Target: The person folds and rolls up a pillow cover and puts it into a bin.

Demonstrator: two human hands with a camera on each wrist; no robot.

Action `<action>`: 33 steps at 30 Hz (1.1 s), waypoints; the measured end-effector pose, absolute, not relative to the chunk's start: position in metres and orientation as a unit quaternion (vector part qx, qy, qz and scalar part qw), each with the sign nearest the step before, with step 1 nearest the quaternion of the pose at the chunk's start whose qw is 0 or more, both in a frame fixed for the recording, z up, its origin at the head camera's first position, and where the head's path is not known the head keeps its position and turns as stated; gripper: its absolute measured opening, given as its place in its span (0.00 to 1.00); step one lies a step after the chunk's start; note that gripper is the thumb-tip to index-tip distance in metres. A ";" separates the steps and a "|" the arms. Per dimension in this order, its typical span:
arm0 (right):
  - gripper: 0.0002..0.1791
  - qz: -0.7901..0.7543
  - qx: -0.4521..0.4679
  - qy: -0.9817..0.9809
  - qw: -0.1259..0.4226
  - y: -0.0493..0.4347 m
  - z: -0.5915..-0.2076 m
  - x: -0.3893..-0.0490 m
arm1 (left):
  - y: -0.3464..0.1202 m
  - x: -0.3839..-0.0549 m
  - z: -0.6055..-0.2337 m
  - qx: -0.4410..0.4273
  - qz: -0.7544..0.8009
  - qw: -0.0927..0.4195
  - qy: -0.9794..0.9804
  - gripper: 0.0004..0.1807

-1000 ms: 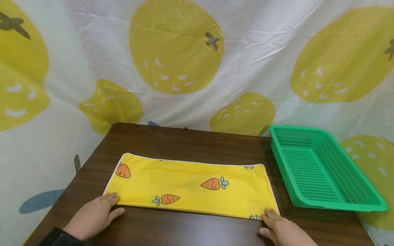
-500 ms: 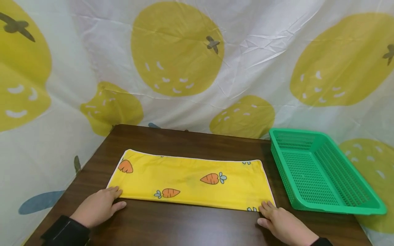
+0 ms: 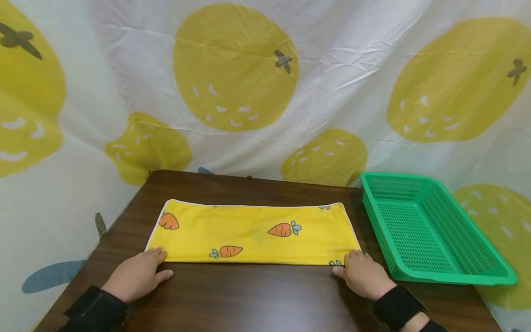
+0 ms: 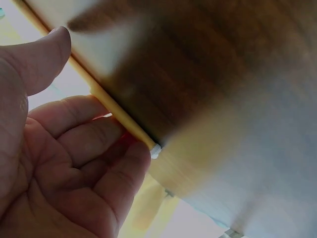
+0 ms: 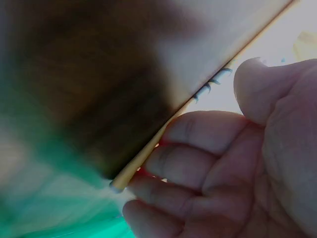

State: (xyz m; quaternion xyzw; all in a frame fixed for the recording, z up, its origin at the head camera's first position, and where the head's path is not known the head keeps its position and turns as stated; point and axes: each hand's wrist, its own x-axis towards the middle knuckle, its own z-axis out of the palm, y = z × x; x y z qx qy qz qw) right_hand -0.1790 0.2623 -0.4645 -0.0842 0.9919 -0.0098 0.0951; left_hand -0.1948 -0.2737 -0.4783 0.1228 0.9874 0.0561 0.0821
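Observation:
A yellow cloth point(image 3: 249, 235) with a carrot print and white piping lies flat on the table, folded into a long strip. At its near left corner my left hand point(image 3: 137, 274) rests, its fingertips laid on the cloth and the thumb apart on the near side. My right hand point(image 3: 367, 274) touches the near right corner in the same way, fingers extended over the edge. Both wrist views show the fingers of the left hand point(image 4: 74, 148) and the right hand point(image 5: 213, 163) at the thick folded edge, not curled round it.
A green plastic basket point(image 3: 400, 272) with mesh walls stands right of the cloth, near the table's right side. The dark wooden table point(image 3: 249, 304) extends in front of the cloth. Behind and to the left hangs a white curtain point(image 3: 332, 101) printed with yellow fruit.
The cloth has slid away from me, its right end farther, so the near edge now runs more level. The right hand has moved forward and slightly left with it; the left hand moved less.

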 end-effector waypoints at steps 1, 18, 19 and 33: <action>0.33 -0.004 -0.063 0.993 0.101 0.260 -0.464 -0.184 | -0.273 -0.194 -0.479 0.123 0.055 0.083 0.987 0.37; 0.25 -0.012 -0.117 0.986 0.118 0.250 -0.464 -0.229 | -0.292 -0.246 -0.472 0.127 0.027 0.049 0.990 0.22; 0.26 -0.014 -0.115 0.986 0.122 0.246 -0.465 -0.229 | -0.296 -0.252 -0.472 0.129 0.025 0.043 0.990 0.21; 0.29 -0.004 -0.153 0.985 0.084 0.219 -0.466 -0.228 | -0.317 -0.309 -0.475 0.085 0.029 0.050 0.995 0.22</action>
